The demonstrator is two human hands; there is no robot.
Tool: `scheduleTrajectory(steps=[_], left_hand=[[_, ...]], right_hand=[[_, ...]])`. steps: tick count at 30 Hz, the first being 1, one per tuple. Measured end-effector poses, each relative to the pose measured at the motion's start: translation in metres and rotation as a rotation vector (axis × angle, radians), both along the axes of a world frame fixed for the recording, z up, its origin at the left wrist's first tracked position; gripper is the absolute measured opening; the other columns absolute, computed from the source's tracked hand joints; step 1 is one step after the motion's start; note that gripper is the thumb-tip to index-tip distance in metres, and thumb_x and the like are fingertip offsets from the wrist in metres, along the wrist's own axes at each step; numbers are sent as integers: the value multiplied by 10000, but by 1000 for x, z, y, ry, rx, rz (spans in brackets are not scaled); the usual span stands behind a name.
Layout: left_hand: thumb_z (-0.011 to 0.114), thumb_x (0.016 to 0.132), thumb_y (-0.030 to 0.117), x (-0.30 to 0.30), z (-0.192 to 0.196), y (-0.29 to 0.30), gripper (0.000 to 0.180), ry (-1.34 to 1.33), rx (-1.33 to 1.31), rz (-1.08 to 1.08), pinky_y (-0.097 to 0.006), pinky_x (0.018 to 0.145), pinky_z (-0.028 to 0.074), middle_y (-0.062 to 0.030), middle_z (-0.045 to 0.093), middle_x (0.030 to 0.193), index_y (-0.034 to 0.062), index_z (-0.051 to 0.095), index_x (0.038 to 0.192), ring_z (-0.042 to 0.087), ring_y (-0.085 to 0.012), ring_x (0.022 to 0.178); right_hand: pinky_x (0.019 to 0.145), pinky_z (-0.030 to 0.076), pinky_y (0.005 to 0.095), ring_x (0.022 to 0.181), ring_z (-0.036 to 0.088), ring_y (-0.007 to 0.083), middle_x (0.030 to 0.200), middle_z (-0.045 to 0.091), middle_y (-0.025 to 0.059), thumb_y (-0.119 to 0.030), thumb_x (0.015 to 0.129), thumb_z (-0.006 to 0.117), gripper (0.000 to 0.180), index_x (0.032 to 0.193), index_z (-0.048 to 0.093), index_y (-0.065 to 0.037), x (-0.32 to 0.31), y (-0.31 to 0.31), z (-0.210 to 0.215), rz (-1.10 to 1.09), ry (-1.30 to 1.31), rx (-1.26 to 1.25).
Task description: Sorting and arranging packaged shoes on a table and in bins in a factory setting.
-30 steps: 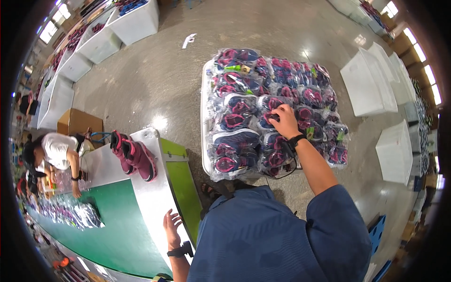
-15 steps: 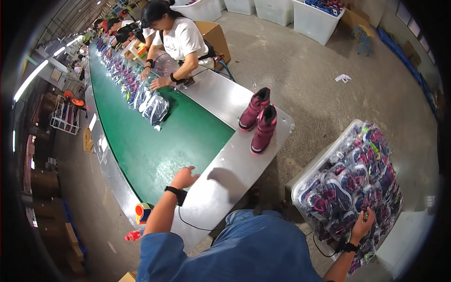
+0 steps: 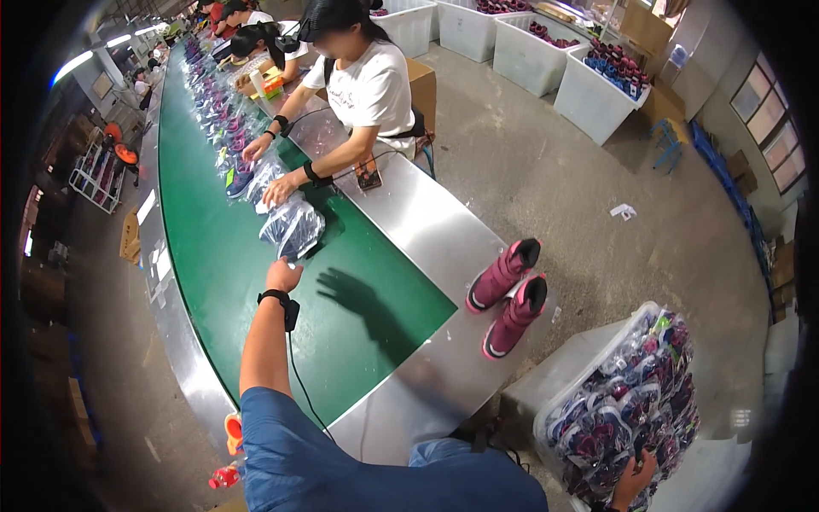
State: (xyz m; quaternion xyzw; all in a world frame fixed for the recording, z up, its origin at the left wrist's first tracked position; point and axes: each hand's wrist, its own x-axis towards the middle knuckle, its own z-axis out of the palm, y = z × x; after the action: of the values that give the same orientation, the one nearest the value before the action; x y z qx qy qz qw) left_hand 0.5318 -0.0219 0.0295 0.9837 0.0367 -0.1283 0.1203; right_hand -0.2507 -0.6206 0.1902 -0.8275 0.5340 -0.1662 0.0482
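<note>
My left hand point(image 3: 284, 275) reaches out over the green belt, its fingertips at the near end of a clear-bagged pair of dark shoes point(image 3: 292, 232). It looks raised above the belt, and its shadow has spread fingers. A co-worker's hand point(image 3: 280, 189) rests on that same bagged row. Low at the right, my right hand point(image 3: 633, 483) has its fingers curled on a bagged shoe point(image 3: 641, 444) atop a heaped bin. On the metal table end stands a pair of maroon boots point(image 3: 510, 299), upright and untouched.
A white plastic bin point(image 3: 546, 405) full of bagged shoes stands beside me on the right. Bagged shoes line the green conveyor belt point(image 3: 200, 282) into the distance. More bins point(image 3: 589, 102) stand at the back. An orange tape dispenser point(image 3: 233, 431) and a red-capped bottle point(image 3: 223, 476) are at lower left.
My left hand has moved forward from the table's near edge to the bagged shoes. My right hand stays at the bin's heap. The view has shifted.
</note>
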Motion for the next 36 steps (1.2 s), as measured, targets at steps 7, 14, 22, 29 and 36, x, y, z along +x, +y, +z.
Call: scheduleTrajectory(steps=[7, 14, 22, 29, 36], left_hand=[[729, 844, 523, 57, -22, -12, 915, -80, 3, 226, -625, 1166, 314, -130, 376, 1633, 116, 374, 1583, 333, -333, 1513], [768, 833, 433, -63, -101, -85, 959, -490, -218, -16, -549, 1192, 313, -255, 366, 1588, -9, 325, 1560, 357, -402, 1470], [811, 895, 397, -161, -95, -162, 762, -111, -1709, 748, -492, 1124, 418, -143, 545, 1448, 31, 472, 1471, 549, -317, 1291], [474, 1000, 693, -170, -123, -162, 709, -119, -2077, 1071, -439, 1028, 523, -51, 632, 1380, 150, 526, 1454, 623, -256, 1223], [400, 1030, 645, -215, -11, -162, 702, 199, -2117, 700, -476, 1099, 477, -101, 610, 1432, 122, 518, 1483, 603, -322, 1276]], right_hand=[[1166, 356, 523, 1377, 463, 433, 1442, 569, 234, -354, 1029, 600, 387, 1304, 672, -90, 67, 35, 43, 28, 453, 148], [1196, 207, 601, 1270, 560, 387, 1359, 632, 175, -269, 971, 643, 434, 1364, 623, -85, 76, 33, 18, 279, 360, 189], [1223, 80, 634, 1371, 506, 333, 1436, 597, 162, -339, 993, 636, 479, 1385, 607, -65, 108, 50, 32, 185, 513, 322], [853, 488, 363, 1020, 604, 268, 1125, 611, 119, -54, 889, 670, 349, 1233, 629, -8, 93, 61, 17, 372, 89, 195], [876, 495, 333, 979, 613, 231, 1069, 614, 100, -6, 879, 673, 352, 1229, 638, -5, 75, 64, 2, 312, -185, 229]])
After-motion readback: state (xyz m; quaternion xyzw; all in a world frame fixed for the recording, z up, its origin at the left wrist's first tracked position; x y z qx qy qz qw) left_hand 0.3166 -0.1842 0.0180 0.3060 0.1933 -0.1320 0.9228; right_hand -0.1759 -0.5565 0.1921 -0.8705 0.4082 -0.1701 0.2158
